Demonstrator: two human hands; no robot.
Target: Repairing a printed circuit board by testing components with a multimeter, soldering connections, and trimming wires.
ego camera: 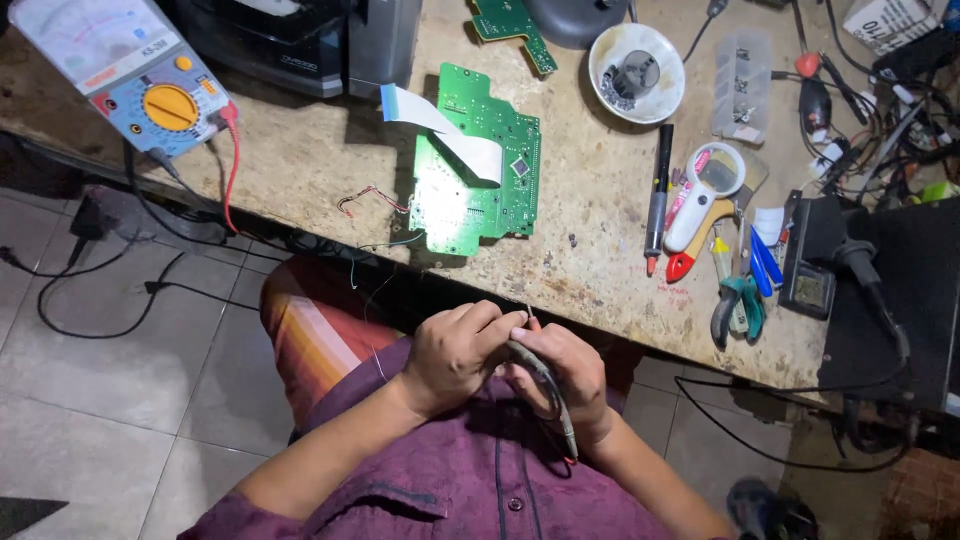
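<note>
Left hand: we see our left hand [455,350] curled nearly closed just off the near bench edge, above our lap, its fingertips meeting those of the other hand on something too small to make out.
Right hand: our right hand [565,375] is closed around a dark probe [548,385], knuckles touching the left hand.
Probe: we hold it slanting across the right palm, its thin tip poking up between the two sets of fingertips, its tail end running down toward the wrist, where red and black leads hang against our purple shirt [480,480].
Bench edge: the worn workbench [300,160] begins just beyond our hands; thin loose wires [372,200] lie near its rim, to the left.
Circuit board: we see a green circuit board [478,165] flat on the bench straight ahead of the hands, well apart from them, with a white ribbon cable [440,125] lying across it.
Tools to the right: a black pen-shaped tool [657,200], a white magnifier [708,190] and green-handled pliers [738,305] lie beside one another.
Meter: an analogue multimeter [140,80] with a yellow dial sits at the far left, a red lead plugged in.
Far side: a white dish [637,70] of small parts rests beyond the board, next to a clear parts box [742,85].
</note>
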